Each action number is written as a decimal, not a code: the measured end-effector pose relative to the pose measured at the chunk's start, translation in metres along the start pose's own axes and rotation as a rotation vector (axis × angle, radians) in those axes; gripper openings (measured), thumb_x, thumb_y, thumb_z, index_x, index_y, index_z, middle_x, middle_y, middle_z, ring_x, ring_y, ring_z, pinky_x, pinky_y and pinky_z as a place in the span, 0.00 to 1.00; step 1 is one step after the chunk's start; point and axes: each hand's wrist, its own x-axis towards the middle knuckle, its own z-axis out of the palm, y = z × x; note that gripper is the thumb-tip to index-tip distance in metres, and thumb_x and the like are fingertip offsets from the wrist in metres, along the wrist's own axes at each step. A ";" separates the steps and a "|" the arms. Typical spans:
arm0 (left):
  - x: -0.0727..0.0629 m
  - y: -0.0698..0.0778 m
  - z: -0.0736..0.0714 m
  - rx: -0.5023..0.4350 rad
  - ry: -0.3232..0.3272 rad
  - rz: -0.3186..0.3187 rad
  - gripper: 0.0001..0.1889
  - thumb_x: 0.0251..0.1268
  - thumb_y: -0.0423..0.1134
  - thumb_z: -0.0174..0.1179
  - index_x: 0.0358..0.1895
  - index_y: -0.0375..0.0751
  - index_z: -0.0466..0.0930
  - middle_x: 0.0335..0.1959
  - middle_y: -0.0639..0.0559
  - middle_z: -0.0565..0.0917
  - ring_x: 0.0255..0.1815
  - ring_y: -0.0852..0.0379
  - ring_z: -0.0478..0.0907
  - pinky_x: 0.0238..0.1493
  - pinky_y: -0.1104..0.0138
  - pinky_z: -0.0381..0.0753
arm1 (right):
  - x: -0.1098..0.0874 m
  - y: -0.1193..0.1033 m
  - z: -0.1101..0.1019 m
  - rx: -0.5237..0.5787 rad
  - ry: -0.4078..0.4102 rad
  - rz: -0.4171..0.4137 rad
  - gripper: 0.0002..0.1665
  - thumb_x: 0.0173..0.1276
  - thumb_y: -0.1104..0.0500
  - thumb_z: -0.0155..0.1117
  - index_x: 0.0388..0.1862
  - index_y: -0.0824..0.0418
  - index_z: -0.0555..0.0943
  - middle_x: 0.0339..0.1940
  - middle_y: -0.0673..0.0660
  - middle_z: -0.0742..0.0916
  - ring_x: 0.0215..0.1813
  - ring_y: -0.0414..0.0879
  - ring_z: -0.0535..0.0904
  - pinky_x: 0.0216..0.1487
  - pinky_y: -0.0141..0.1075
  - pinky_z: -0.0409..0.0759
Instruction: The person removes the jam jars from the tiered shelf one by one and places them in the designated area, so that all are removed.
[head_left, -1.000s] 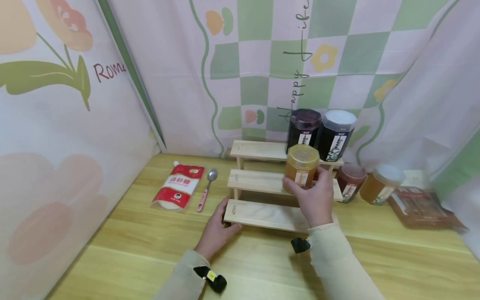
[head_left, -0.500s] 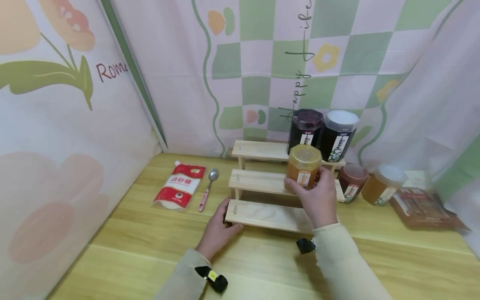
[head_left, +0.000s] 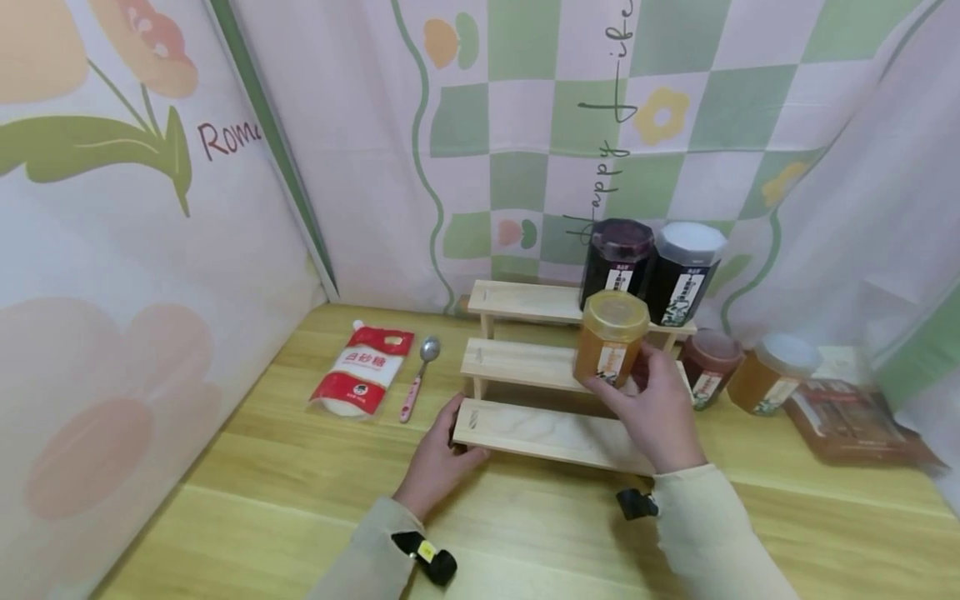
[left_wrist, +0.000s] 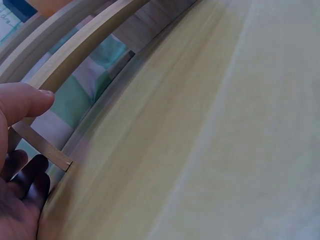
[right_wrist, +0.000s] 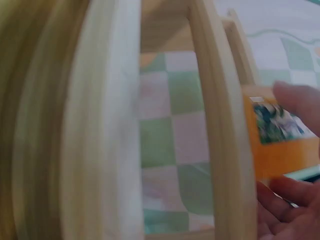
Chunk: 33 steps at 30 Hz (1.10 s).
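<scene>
A three-tier wooden display rack (head_left: 551,429) stands on the table. My left hand (head_left: 435,467) grips the left end of its lowest shelf, with the thumb at the front edge and the fingers around the end. On the middle shelf, towards the right, stands an octagonal honey-coloured jar (head_left: 611,337) with a yellow lid. My right hand (head_left: 660,412) is at this jar's lower right side, thumb in front and fingers behind. In the right wrist view, the orange jar (right_wrist: 280,157) sits at the shelf edge between the spread thumb and loosely bent fingers.
Two dark jars, one purple-lidded (head_left: 618,258) and one white-lidded (head_left: 686,267), share the top shelf. Right of the rack are a red-brown jar (head_left: 708,367), an amber jar (head_left: 772,375) and a brown packet (head_left: 858,425). Leftward lie a sugar bag (head_left: 362,371) and a spoon (head_left: 420,379).
My right hand has slid right and slightly towards me off the yellow-lidded jar, its thumb lower on the jar. The jar stays on the middle shelf. My left hand keeps its hold.
</scene>
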 end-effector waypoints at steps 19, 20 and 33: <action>0.000 0.001 -0.002 -0.014 -0.007 -0.020 0.50 0.59 0.36 0.71 0.81 0.45 0.48 0.77 0.43 0.63 0.74 0.42 0.64 0.72 0.48 0.66 | -0.007 0.024 -0.032 -0.009 -0.078 -0.112 0.30 0.67 0.48 0.71 0.60 0.66 0.78 0.55 0.64 0.85 0.53 0.48 0.82 0.49 0.21 0.78; 0.000 0.001 -0.003 -0.016 -0.008 -0.024 0.50 0.60 0.36 0.71 0.81 0.46 0.48 0.77 0.44 0.63 0.74 0.43 0.64 0.72 0.48 0.66 | -0.007 0.025 -0.034 -0.002 -0.080 -0.118 0.29 0.68 0.48 0.71 0.60 0.65 0.78 0.54 0.64 0.85 0.51 0.44 0.82 0.47 0.17 0.75; 0.001 0.001 -0.002 0.003 -0.007 -0.024 0.51 0.60 0.38 0.71 0.81 0.44 0.48 0.77 0.43 0.62 0.75 0.42 0.63 0.73 0.48 0.64 | 0.002 0.043 -0.058 0.144 0.294 0.021 0.19 0.68 0.62 0.70 0.57 0.65 0.80 0.46 0.44 0.84 0.45 0.32 0.78 0.45 0.17 0.75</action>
